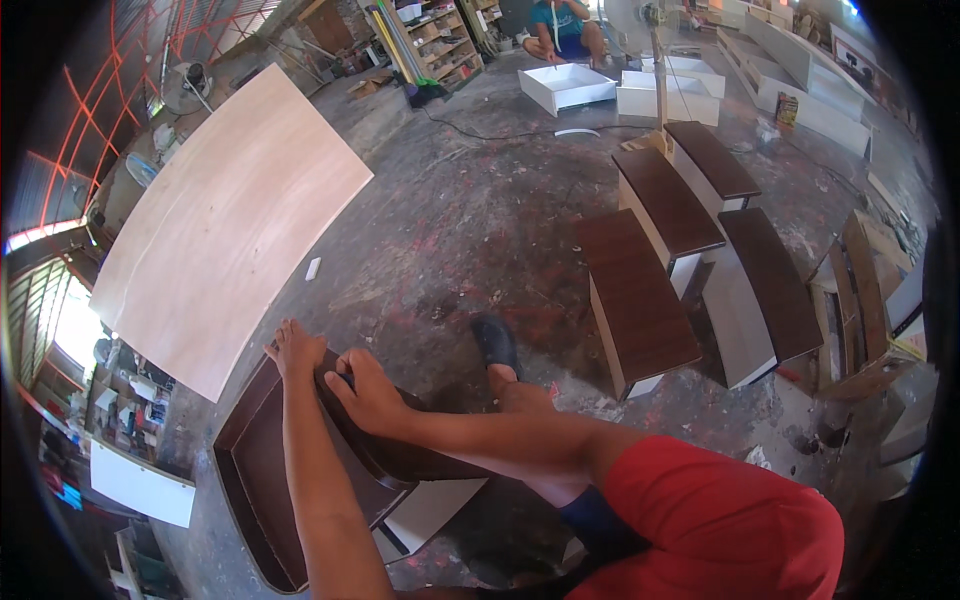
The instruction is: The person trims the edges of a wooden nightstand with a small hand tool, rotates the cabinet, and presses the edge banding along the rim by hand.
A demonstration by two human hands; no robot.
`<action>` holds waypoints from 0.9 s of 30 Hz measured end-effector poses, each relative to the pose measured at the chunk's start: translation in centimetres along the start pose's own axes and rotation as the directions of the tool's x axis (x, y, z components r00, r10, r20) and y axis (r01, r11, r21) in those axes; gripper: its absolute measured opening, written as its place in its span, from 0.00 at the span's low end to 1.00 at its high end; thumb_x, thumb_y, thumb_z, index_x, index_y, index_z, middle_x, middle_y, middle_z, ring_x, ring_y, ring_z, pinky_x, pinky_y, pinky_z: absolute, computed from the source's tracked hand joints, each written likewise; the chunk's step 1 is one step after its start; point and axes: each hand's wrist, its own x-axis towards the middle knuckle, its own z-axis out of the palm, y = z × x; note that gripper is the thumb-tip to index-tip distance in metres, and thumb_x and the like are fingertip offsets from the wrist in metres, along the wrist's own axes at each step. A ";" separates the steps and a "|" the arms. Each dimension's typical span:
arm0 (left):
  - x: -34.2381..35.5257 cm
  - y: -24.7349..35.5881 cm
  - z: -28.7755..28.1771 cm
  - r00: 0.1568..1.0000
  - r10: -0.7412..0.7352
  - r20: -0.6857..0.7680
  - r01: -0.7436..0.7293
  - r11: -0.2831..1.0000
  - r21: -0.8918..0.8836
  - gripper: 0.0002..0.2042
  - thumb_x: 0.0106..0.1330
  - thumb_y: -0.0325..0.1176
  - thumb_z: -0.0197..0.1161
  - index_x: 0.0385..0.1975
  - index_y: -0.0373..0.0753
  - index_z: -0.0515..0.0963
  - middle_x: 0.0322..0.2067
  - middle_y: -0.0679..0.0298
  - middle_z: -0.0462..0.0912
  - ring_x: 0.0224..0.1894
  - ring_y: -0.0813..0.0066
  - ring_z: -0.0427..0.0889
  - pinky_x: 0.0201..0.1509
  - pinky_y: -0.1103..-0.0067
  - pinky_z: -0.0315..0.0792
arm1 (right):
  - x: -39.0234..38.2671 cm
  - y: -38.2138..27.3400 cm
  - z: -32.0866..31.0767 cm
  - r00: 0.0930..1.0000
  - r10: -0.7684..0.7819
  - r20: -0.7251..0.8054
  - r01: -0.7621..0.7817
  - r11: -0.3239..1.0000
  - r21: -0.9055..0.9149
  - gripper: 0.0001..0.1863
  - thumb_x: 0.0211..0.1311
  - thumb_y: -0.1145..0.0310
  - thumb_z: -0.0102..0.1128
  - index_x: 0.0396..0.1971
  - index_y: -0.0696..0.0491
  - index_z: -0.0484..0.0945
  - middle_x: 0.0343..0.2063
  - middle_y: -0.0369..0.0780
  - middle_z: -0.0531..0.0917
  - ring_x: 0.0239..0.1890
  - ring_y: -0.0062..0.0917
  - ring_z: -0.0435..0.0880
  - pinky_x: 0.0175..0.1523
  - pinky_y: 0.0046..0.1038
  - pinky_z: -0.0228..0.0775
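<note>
A dark brown wooden piece with a raised rim (228, 470) and a recessed inside stands in front of me at the lower left. My left hand (297, 350) lies over its far end, fingers stretched out on the edge. Just to the right, my right hand (368, 392) is curled closed at a dark brown curved edge (350, 440) of the same work. Something small and dark shows at its thumb, too hidden to name. Below my right forearm, a white panel (435, 515) is partly covered. My foot in a dark shoe (494, 342) rests on the floor beyond.
A large plywood sheet (235, 230) stands at the left. Several brown-topped white drawer-like boxes (640, 290) sit on the right, beside a wooden frame (850, 300). Farther back, a person (565, 30) crouches behind a white open drawer (567, 90). A cable (470, 122) crosses the floor.
</note>
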 end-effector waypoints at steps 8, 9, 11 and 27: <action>0.6 -0.6 1.7 0.993 0.105 -0.055 -0.109 0.991 -0.077 0.43 0.61 0.54 0.63 0.75 0.36 0.65 0.81 0.50 0.52 0.82 0.54 0.51 0.84 0.53 0.43 | 0.8 1.1 -0.3 0.996 -0.005 -0.091 -0.001 0.998 -0.064 0.13 0.73 0.64 0.63 0.40 0.58 0.70 0.37 0.50 0.74 0.42 0.44 0.74 0.50 0.41 0.67; 0.4 -0.5 1.4 0.995 0.093 -0.037 -0.095 0.994 -0.052 0.43 0.62 0.54 0.63 0.76 0.36 0.64 0.81 0.51 0.51 0.82 0.54 0.51 0.84 0.52 0.43 | 0.8 1.1 -0.4 0.996 -0.004 -0.088 -0.001 0.998 -0.065 0.13 0.73 0.64 0.63 0.40 0.58 0.70 0.37 0.50 0.74 0.42 0.44 0.74 0.50 0.41 0.67; 0.1 -0.3 0.8 0.997 0.076 -0.015 -0.076 0.997 -0.031 0.43 0.62 0.54 0.63 0.76 0.37 0.63 0.81 0.51 0.51 0.82 0.54 0.51 0.84 0.52 0.44 | 0.8 1.1 -0.5 0.998 0.036 -0.060 -0.039 0.998 -0.049 0.13 0.73 0.64 0.63 0.40 0.58 0.71 0.37 0.49 0.75 0.41 0.42 0.75 0.49 0.40 0.68; -1.1 -0.6 1.0 0.996 0.054 -0.065 -0.054 0.998 -0.010 0.35 0.63 0.48 0.64 0.71 0.41 0.72 0.81 0.56 0.52 0.83 0.57 0.51 0.83 0.50 0.47 | 0.6 -11.1 -7.3 0.791 -0.273 0.548 0.345 0.938 -0.030 0.11 0.63 0.68 0.69 0.35 0.54 0.74 0.34 0.44 0.81 0.41 0.42 0.83 0.47 0.42 0.74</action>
